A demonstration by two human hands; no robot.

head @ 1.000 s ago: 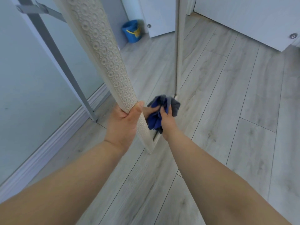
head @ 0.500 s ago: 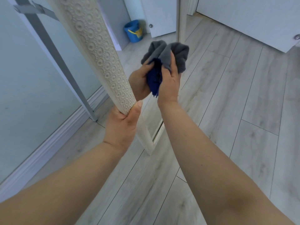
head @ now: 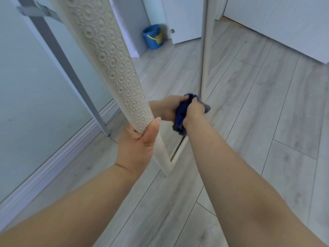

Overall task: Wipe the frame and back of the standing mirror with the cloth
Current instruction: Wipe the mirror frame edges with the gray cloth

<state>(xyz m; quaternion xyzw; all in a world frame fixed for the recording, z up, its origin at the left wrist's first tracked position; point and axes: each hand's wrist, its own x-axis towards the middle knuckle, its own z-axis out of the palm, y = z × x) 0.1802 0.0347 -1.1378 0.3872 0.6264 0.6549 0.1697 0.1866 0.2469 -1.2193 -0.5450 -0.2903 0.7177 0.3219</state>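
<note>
Right hand hides most of cloth (mirror frame cropped above).

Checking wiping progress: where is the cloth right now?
Head view, centre: the blue cloth is bunched in the right hand against the lower mirror glass, right of the left hand gripping the embossed frame.

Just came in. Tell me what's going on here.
A person is cleaning a standing mirror on a wood-look floor. Their left hand grips the embossed cream frame near its bottom, steadying it. Their right hand holds a bunched blue cloth pressed against the mirror's face low down, close to the other side rail. The hand seen beyond the cloth is its reflection.
</note>
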